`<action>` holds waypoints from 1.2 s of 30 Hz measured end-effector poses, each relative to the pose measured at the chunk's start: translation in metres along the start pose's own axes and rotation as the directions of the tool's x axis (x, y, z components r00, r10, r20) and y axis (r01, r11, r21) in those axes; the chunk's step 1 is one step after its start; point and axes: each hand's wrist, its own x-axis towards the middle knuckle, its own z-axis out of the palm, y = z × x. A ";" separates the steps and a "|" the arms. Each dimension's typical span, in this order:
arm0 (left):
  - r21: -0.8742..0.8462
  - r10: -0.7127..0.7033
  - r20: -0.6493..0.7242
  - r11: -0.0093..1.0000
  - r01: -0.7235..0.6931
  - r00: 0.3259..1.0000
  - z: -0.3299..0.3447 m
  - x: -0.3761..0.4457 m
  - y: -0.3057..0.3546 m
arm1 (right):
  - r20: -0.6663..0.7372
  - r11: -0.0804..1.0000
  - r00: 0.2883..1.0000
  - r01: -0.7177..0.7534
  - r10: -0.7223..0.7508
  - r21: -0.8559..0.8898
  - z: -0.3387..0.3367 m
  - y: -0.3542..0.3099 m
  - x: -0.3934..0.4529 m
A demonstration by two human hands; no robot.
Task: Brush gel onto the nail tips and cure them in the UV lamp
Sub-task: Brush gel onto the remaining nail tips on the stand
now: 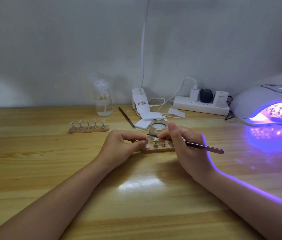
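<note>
One brush (204, 146) pinched in right hand (187, 144), one nail tip (147, 138) pinched in left hand (119, 144), one five-tip stand (88, 129) toward counter (32, 170) back edge, one lit UV lamp (268, 106) at right edge.

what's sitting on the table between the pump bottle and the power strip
In the head view, between the pump bottle and the power strip stands the white clip base of a lamp, with its thin white cable looping over the table toward the strip.

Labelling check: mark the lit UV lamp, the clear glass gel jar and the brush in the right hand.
white domed UV lamp, glowing purple (251, 99): head view, on its top shell.
small clear glass gel jar (158, 128): head view, on its open mouth.
thin dark-handled brush (204, 146): head view, mid-handle, behind the right hand (187, 149).
</note>
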 end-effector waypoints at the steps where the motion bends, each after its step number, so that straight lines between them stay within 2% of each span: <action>1: -0.001 0.002 -0.001 1.000 -0.002 1.000 0.000 0.000 0.000 | 0.001 1.000 1.000 -0.003 0.003 0.006 0.000 0.000 0.000; 6: -0.029 0.012 0.004 1.000 -0.012 1.000 0.001 -0.001 0.000 | 0.014 0.985 0.995 -0.104 0.103 0.138 0.000 -0.001 -0.002; 12: -0.014 0.005 -0.004 1.000 -0.005 1.000 0.001 0.001 -0.003 | -0.044 0.989 0.996 -0.077 0.083 0.122 -0.001 -0.001 -0.001; 16: -0.003 0.005 -0.006 1.000 -0.005 1.000 0.001 0.002 -0.003 | -0.018 0.990 0.995 -0.091 0.093 0.108 0.000 0.000 0.000; 21: -0.040 0.001 -0.017 0.999 -0.002 1.000 0.001 0.001 -0.002 | 0.062 0.979 0.993 -0.107 0.098 0.170 -0.001 -0.002 -0.002; 25: -0.043 -0.011 -0.018 0.999 0.010 1.000 0.002 0.001 -0.002 | 0.014 0.975 0.997 -0.082 0.081 0.205 -0.002 -0.003 -0.002; 29: -0.045 -0.004 -0.006 0.999 0.004 1.000 0.002 0.001 -0.002 | -0.038 0.993 0.998 -0.042 0.046 0.108 -0.001 -0.001 -0.002; 36: -0.030 0.013 -0.006 0.999 -0.013 1.000 0.002 0.001 -0.001 | -0.001 0.999 0.999 -0.047 0.047 0.014 0.000 -0.001 -0.001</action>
